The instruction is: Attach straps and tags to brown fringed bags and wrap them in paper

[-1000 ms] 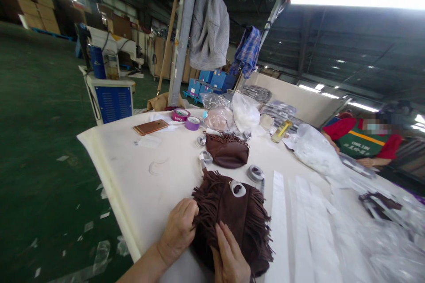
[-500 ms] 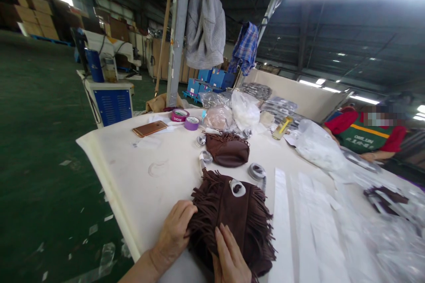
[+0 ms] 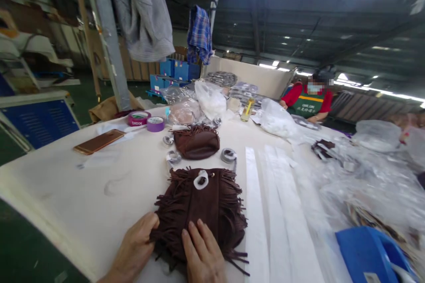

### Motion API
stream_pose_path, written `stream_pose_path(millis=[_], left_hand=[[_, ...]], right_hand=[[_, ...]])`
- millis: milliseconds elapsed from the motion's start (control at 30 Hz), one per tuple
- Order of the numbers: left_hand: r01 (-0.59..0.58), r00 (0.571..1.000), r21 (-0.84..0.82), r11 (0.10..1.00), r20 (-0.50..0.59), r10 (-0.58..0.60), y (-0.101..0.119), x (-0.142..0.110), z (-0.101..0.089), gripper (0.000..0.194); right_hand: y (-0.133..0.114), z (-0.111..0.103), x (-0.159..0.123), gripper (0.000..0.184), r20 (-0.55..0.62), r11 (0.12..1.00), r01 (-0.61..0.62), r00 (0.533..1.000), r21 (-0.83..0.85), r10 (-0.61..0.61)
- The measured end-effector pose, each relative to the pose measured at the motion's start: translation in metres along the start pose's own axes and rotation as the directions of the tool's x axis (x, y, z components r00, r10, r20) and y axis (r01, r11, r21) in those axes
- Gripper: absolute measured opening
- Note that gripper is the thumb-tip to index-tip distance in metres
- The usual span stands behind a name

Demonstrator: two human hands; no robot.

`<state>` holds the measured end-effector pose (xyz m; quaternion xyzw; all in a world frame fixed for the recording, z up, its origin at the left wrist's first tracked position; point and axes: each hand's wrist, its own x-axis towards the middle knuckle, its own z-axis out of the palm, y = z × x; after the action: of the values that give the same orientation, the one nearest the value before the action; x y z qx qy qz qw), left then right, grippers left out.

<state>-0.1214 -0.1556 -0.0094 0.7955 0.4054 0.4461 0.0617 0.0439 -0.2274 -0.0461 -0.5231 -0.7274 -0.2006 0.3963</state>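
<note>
A dark brown fringed handbag [image 3: 204, 199] lies flat on the white table in front of me, a white wrap around its clasp near the top. My left hand [image 3: 136, 243] is closed on the bag's left edge, fingers curled into the fringe. Lying flat on the lower front panel, my right hand [image 3: 204, 252] has its fingers stretched out and grips nothing. Just beyond is a second brown fringed bag [image 3: 197, 143]. Wrapped strap coils [image 3: 228, 155] rest near the tops of the bags.
White paper strips [image 3: 257, 216] run along the right side. A phone [image 3: 98, 141] and tape rolls [image 3: 155, 124] lie at the left. Clear plastic bags [image 3: 361, 185] and a blue plastic object [image 3: 372, 252] are at the right. A co-worker [image 3: 308, 99] is across the table.
The view has swung right, bringing the blue object into sight. My left hand stays at the bag's left edge, my right hand on its front. Fringe strands now stick out at the lower right.
</note>
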Motion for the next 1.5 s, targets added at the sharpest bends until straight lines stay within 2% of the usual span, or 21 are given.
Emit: stream_pose_path(millis=[33, 100, 167, 233, 300, 333, 367, 433, 467, 533, 567, 633, 733, 833, 900, 967, 1033, 1100, 1200, 1367, 1500], left_hand=[[0.027, 0.998, -0.012, 1.0, 0.057, -0.026, -0.004, -0.002, -0.004, 0.013], [0.117, 0.978, 0.012, 0.993, 0.175, -0.118, -0.018, -0.008, -0.017, 0.017], [0.171, 0.955, 0.124, 0.978, 0.224, -0.195, -0.033, -0.012, -0.033, 0.018], [0.106, 0.977, 0.245, 0.964, 0.154, -0.147, -0.039, -0.01, -0.047, 0.006], [-0.024, 0.998, 0.264, 0.964, 0.058, 0.009, -0.028, 0.0, -0.05, 0.03], [-0.094, 0.996, 0.23, 0.969, 0.03, 0.089, -0.016, 0.007, -0.045, 0.035], [-0.205, 0.977, 0.148, 0.967, 0.081, 0.195, -0.001, 0.014, -0.035, 0.037], [-0.328, 0.925, 0.022, 0.944, 0.209, 0.317, 0.029, 0.026, -0.005, 0.036], [-0.338, 0.913, 0.004, 0.941, 0.244, 0.327, 0.04, 0.03, 0.012, 0.035], [-0.266, 0.938, 0.07, 0.961, 0.247, 0.242, 0.049, 0.032, 0.045, 0.035], [-0.244, 0.941, 0.106, 0.964, 0.266, 0.209, 0.047, 0.029, 0.057, 0.035], [-0.24, 0.953, 0.162, 0.957, 0.225, 0.201, 0.037, 0.023, 0.072, 0.037], [-0.329, 0.939, 0.192, 0.924, 0.173, 0.298, 0.024, 0.016, 0.075, 0.037], [-0.387, 0.919, 0.222, 0.895, 0.171, 0.354, 0.024, 0.017, 0.07, 0.037], [-0.395, 0.915, 0.223, 0.891, 0.18, 0.361, 0.026, 0.019, 0.068, 0.038], [-0.392, 0.914, 0.21, 0.896, 0.194, 0.355, 0.025, 0.019, 0.07, 0.039], [-0.379, 0.918, 0.193, 0.905, 0.202, 0.342, 0.021, 0.019, 0.071, 0.039], [-0.372, 0.92, 0.174, 0.912, 0.198, 0.338, 0.017, 0.018, 0.073, 0.038], [-0.386, 0.915, 0.159, 0.909, 0.191, 0.356, 0.014, 0.018, 0.073, 0.038], [-0.447, 0.891, 0.192, 0.874, 0.182, 0.416, 0.012, 0.021, 0.071, 0.039], [-0.517, 0.854, 0.237, 0.822, 0.196, 0.481, 0.014, 0.023, 0.067, 0.042]], right_hand=[[-0.002, 0.002, 0.001, 0.042, -0.061, 0.999, -0.043, 0.997, 0.005, 0.043], [-0.005, 0.005, 0.002, 0.04, -0.132, 0.999, -0.048, 0.99, -0.013, 0.046], [-0.005, 0.005, 0.003, 0.036, -0.103, 0.998, 0.01, 0.995, -0.065, -0.017], [-0.007, 0.005, 0.002, 0.033, -0.036, 0.993, 0.046, 0.998, -0.104, -0.05], [-0.009, 0.008, -0.002, 0.03, -0.01, 0.994, 0.002, 1.0, -0.109, -0.003], [-0.01, 0.01, -0.003, 0.029, -0.017, 0.994, -0.031, 0.999, -0.105, 0.03], [-0.011, 0.012, -0.005, 0.029, -0.029, 0.993, -0.059, 0.998, -0.101, 0.057], [-0.01, 0.015, -0.007, 0.034, -0.018, 0.995, -0.056, 0.998, -0.084, 0.055], [-0.008, 0.014, -0.006, 0.039, 0.013, 0.997, -0.036, 0.999, -0.066, 0.037], [-0.003, 0.008, -0.003, 0.047, 0.104, 0.999, -0.028, 0.994, -0.034, 0.031], [0.001, 0.003, 0.0, 0.048, 0.138, 0.997, -0.07, 0.988, -0.042, 0.075], [0.008, -0.009, 0.006, 0.045, 0.128, 0.965, -0.235, 0.96, -0.119, 0.249], [0.024, -0.031, 0.009, 0.038, 0.02, 0.855, -0.462, 0.877, -0.235, 0.479], [0.047, -0.057, -0.002, 0.036, -0.037, 0.784, -0.554, 0.822, -0.281, 0.568], [0.061, -0.075, -0.013, 0.037, -0.05, 0.738, -0.633, 0.766, -0.233, 0.641], [0.071, -0.09, -0.02, 0.034, 0.018, 0.69, -0.718, 0.692, -0.093, 0.722], [0.075, -0.097, -0.019, 0.033, 0.168, 0.639, -0.766, 0.641, 0.073, 0.749], [0.077, -0.096, -0.009, 0.037, 0.302, 0.583, -0.786, 0.617, 0.204, 0.726], [0.08, -0.088, 0.009, 0.036, 0.389, 0.487, -0.803, 0.593, 0.343, 0.705], [0.086, -0.078, 0.021, 0.024, 0.405, 0.426, -0.803, 0.583, 0.416, 0.704], [0.087, -0.074, 0.02, 0.019, 0.38, 0.468, -0.782, 0.614, 0.411, 0.692]])
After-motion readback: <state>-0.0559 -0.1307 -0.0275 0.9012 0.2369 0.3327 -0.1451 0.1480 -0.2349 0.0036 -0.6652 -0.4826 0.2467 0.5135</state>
